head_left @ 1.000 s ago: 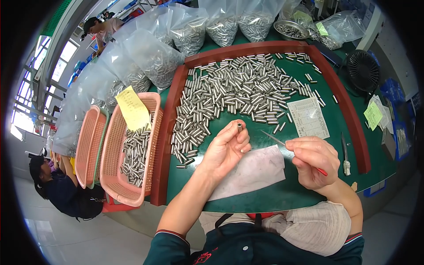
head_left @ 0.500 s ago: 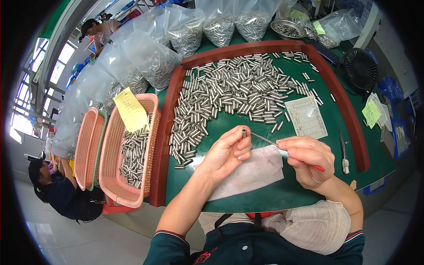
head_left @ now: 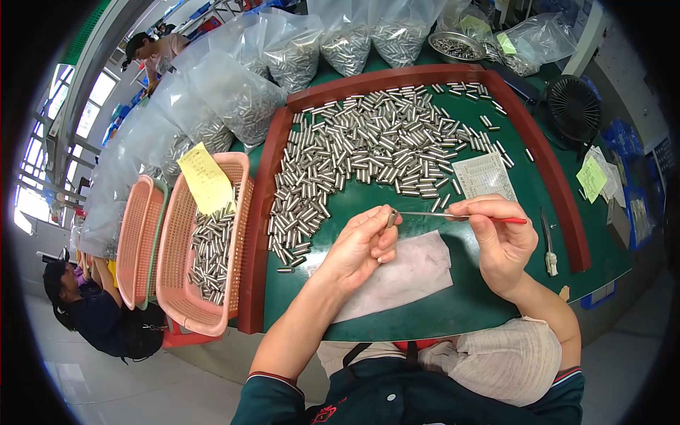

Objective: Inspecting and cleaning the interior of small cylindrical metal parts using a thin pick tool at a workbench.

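Observation:
My left hand (head_left: 360, 244) pinches a small metal cylinder (head_left: 392, 219) between thumb and fingertips, over the green table. Between the thumb and fingers of my right hand (head_left: 504, 248) is a slim metal tool with a red handle (head_left: 516, 220). Its thin shaft points left, and the tip meets the top end of the cylinder; whether it goes inside cannot be made out. A stained white cloth (head_left: 400, 280) lies flat beneath my hands. Beyond them spreads a large heap of similar metal cylinders (head_left: 368, 142).
A dark red wooden frame (head_left: 256, 269) borders the work area. To the left stand pink baskets (head_left: 202, 312), one holding cylinders and a yellow note (head_left: 207, 177). Filled plastic bags (head_left: 292, 57) line the back. A printed sheet (head_left: 482, 177), a knife-like tool (head_left: 548, 244) and a black fan (head_left: 574, 106) sit rightward.
My right hand has turned, bringing the tool from a slant to nearly level, its red handle now showing beyond the fingers. My left hand keeps the cylinder, slightly tilted now.

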A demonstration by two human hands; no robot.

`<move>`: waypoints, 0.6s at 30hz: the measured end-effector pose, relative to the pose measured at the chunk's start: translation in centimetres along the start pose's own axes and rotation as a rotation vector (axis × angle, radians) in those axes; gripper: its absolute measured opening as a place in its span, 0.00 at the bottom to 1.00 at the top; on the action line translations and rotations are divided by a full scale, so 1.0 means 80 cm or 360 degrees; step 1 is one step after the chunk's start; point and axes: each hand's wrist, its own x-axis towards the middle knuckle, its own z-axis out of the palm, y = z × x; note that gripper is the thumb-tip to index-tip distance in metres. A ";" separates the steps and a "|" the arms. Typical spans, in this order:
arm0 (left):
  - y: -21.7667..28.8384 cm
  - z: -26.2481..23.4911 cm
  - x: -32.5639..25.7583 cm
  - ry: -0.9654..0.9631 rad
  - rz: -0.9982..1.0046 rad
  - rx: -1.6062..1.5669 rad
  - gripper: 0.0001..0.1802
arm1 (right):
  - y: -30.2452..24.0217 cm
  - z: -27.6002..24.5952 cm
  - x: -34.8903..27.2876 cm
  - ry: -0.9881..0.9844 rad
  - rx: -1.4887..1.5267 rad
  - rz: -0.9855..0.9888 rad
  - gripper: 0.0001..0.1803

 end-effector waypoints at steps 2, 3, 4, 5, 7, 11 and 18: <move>0.001 0.001 -0.001 0.0001 -0.0011 0.0012 0.13 | 0.001 0.000 0.000 -0.0011 -0.0006 -0.0002 0.04; 0.001 0.001 -0.001 0.0004 -0.0022 0.0024 0.13 | 0.001 0.001 0.000 -0.0012 -0.0004 -0.0002 0.04; 0.000 0.000 -0.002 0.0006 -0.0021 0.0023 0.13 | 0.001 0.001 0.000 -0.0016 -0.0008 0.0009 0.04; 0.000 0.000 -0.001 -0.0012 -0.0023 0.0021 0.13 | 0.000 0.001 0.000 -0.0016 -0.0020 0.0019 0.04; -0.001 -0.001 0.000 -0.0034 -0.0027 0.0020 0.13 | 0.000 0.000 -0.001 0.0001 0.0001 0.0055 0.04; -0.002 -0.004 0.000 -0.0053 -0.0055 -0.0019 0.13 | 0.005 0.002 0.002 0.0126 0.0059 -0.0126 0.04; -0.001 -0.003 0.001 -0.0015 -0.0005 0.0023 0.14 | 0.001 -0.001 -0.002 -0.0007 -0.0003 -0.0022 0.04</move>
